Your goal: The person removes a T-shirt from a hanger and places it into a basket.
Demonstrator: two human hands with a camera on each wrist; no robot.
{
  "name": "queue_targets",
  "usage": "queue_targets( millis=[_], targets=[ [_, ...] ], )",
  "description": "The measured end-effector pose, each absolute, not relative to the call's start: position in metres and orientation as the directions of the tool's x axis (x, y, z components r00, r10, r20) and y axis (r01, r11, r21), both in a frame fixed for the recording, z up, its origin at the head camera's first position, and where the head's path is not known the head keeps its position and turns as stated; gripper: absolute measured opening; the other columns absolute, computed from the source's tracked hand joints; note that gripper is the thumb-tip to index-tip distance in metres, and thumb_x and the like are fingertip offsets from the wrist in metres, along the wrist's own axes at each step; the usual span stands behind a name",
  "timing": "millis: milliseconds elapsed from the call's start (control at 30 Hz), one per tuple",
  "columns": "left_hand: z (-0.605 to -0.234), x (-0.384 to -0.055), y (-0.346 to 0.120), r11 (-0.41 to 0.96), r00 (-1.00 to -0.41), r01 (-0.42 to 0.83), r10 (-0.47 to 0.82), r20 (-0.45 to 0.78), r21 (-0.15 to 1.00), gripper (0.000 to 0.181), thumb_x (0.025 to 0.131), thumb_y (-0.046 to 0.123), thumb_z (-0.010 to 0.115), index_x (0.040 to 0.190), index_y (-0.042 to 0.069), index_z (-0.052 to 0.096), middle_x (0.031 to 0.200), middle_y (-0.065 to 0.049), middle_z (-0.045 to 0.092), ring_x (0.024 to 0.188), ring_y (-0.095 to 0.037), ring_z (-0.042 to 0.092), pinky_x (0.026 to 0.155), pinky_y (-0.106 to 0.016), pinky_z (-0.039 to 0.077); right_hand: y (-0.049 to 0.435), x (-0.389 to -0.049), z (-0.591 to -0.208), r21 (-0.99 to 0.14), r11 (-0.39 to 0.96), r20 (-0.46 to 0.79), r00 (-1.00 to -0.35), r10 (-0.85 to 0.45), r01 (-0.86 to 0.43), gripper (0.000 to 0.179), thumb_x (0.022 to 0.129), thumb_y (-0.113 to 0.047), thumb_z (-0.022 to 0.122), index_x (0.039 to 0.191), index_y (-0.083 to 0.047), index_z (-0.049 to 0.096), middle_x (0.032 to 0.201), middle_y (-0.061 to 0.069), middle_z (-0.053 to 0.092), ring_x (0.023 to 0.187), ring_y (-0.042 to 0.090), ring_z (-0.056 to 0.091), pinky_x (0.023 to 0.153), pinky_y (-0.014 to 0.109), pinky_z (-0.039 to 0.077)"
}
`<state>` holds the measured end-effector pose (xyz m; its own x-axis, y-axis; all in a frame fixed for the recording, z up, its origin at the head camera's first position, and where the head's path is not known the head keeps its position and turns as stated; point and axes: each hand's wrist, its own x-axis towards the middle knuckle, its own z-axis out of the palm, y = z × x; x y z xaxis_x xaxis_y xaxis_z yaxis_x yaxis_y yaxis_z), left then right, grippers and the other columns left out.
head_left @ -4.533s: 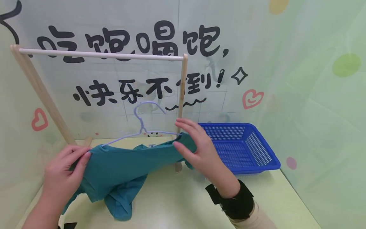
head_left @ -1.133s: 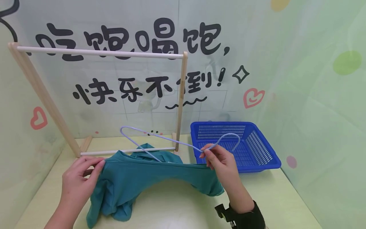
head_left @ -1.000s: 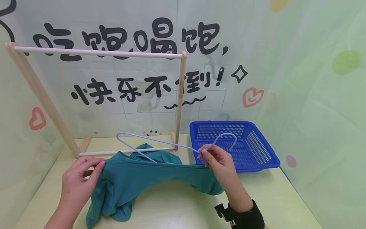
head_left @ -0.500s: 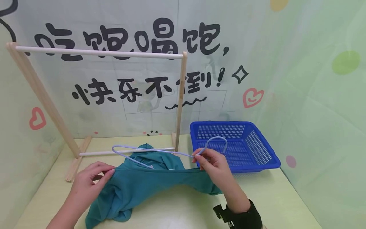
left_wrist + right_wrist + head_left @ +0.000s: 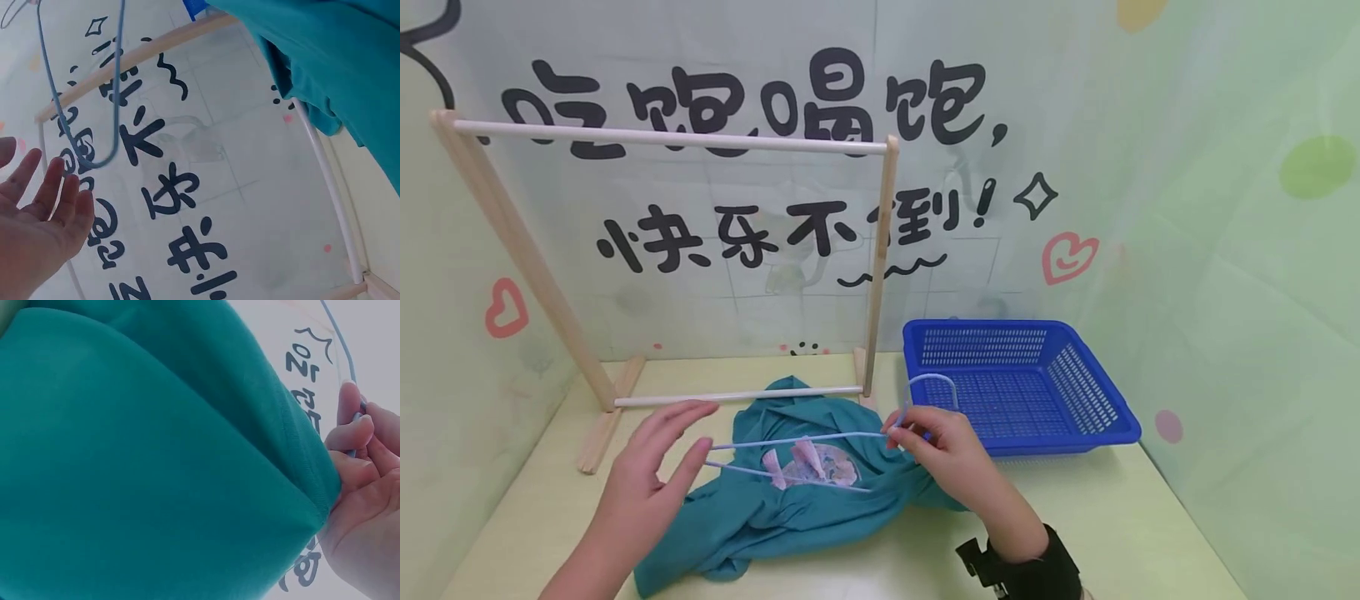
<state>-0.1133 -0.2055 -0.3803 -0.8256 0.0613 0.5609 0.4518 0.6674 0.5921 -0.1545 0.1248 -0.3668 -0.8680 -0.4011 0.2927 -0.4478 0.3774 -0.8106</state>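
Note:
A teal garment (image 5: 760, 529) lies bunched on the table, a pale printed patch (image 5: 835, 462) showing on it. Over it is a thin light-blue clothes hanger (image 5: 805, 439), its hook toward the right. My right hand (image 5: 955, 458) pinches the hanger near the base of the hook. In the right wrist view, the garment's edge (image 5: 303, 456) is also at the lower, curled fingers of that hand. My left hand (image 5: 651, 475) is beside the hanger's left end, fingers spread and holding nothing. The left wrist view shows its fingertips close to the hanger's bend (image 5: 97, 164).
A wooden rack with a white top rail (image 5: 670, 137) and a lower rail (image 5: 737, 395) stands behind the garment. Right of it sits a blue plastic basket (image 5: 1097, 392) with perforated sides. The pale table (image 5: 1120, 525) meets printed wall sheets at back and sides.
My left hand has let go of the garment's edge, which has dropped onto the table and uncovered the printed patch. The hanger has come lower and leftward at its hook, with my right hand.

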Motion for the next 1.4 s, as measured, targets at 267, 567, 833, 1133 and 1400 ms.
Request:
queue_targets(
  millis=[267, 567, 833, 1133, 1400],
  targets=[
    [-0.381, -0.106, -0.183, 0.741, -0.832, 0.493, 0.247, 0.497, 0.456, 0.036, 0.086, 0.018, 0.069, 0.122, 0.023, 0.064, 0.112, 0.014, 0.06, 0.105, -0.007, 0.056, 0.083, -0.009, 0.047, 0.115, -0.153, -0.367, -0.755, 0.424, 0.283, -0.832, -0.477, -0.5, 0.013, 0.094, -0.022, 0.059, 0.092, -0.015, 0.07, 0.083, -0.002, 0.066, 0.064, 0.009, 0.051, 0.056, 0.02, 0.046],
    [-0.39, -0.108, -0.17, 0.728, -0.881, 0.457, 0.294, 0.37, 0.511, 0.025, 0.085, 0.019, 0.071, 0.109, 0.02, 0.072, 0.094, 0.019, 0.056, 0.085, 0.0, 0.049, 0.067, -0.018, 0.05, 0.111, -0.152, -0.371, -0.728, 0.403, 0.326, -0.798, -0.507, -0.554, 0.014, 0.094, -0.023, 0.059, 0.088, -0.015, 0.07, 0.088, 0.002, 0.069, 0.066, 0.007, 0.05, 0.056, 0.018, 0.045],
    [-0.396, -0.111, -0.168, 0.677, -0.837, 0.526, 0.306, 0.454, 0.514, 0.021, 0.084, 0.002, 0.068, 0.101, 0.013, 0.073, 0.088, 0.017, 0.053, 0.078, 0.002, 0.046, 0.061, -0.015, 0.045, 0.114, -0.152, -0.373, -0.751, 0.395, 0.312, -0.811, -0.495, -0.529, 0.015, 0.093, -0.024, 0.06, 0.095, -0.015, 0.071, 0.093, 0.0, 0.07, 0.072, 0.008, 0.054, 0.06, 0.019, 0.048],
    [-0.394, -0.112, -0.177, 0.696, -0.808, 0.512, 0.192, 0.557, 0.504, 0.019, 0.081, -0.001, 0.07, 0.094, 0.012, 0.073, 0.087, 0.015, 0.055, 0.075, 0.0, 0.047, 0.061, -0.008, 0.041, 0.129, -0.154, -0.373, -0.719, 0.481, 0.315, -0.852, -0.418, -0.502, 0.024, 0.088, -0.023, 0.067, 0.111, -0.017, 0.067, 0.104, -0.007, 0.068, 0.097, 0.01, 0.062, 0.085, 0.028, 0.052],
    [-0.391, -0.11, -0.181, 0.687, -0.839, 0.446, 0.097, 0.536, 0.573, 0.018, 0.082, -0.001, 0.069, 0.093, 0.013, 0.073, 0.085, 0.014, 0.054, 0.074, 0.0, 0.045, 0.051, -0.014, 0.043, 0.138, -0.158, -0.378, -0.678, 0.511, 0.431, -0.849, -0.305, -0.528, 0.014, 0.086, -0.017, 0.069, 0.099, -0.014, 0.071, 0.096, -0.006, 0.07, 0.09, 0.009, 0.064, 0.078, 0.025, 0.054]
  ],
)
